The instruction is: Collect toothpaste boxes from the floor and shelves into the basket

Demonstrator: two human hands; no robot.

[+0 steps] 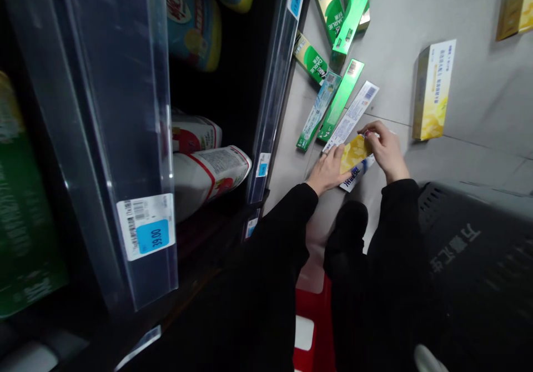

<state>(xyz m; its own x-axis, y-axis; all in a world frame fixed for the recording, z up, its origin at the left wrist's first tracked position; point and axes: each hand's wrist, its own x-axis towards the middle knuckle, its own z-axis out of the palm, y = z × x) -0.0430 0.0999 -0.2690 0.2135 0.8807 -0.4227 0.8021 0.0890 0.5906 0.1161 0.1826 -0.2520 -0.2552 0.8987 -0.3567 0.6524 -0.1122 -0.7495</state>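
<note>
From the head view, down on the pale grey tiled floor (395, 55), there it was: a yellow, white and blue cardboard box (355, 152), low between two hands! The left hand (328, 170) clasped its near side; the right hand (385, 149) pinched its far end. Slim green cartons (342, 99) lay just beyond, beside dark shelving (272, 78) with price tags (146, 226), while a dark grey plastic crate (478, 211) stood to the right!
</note>
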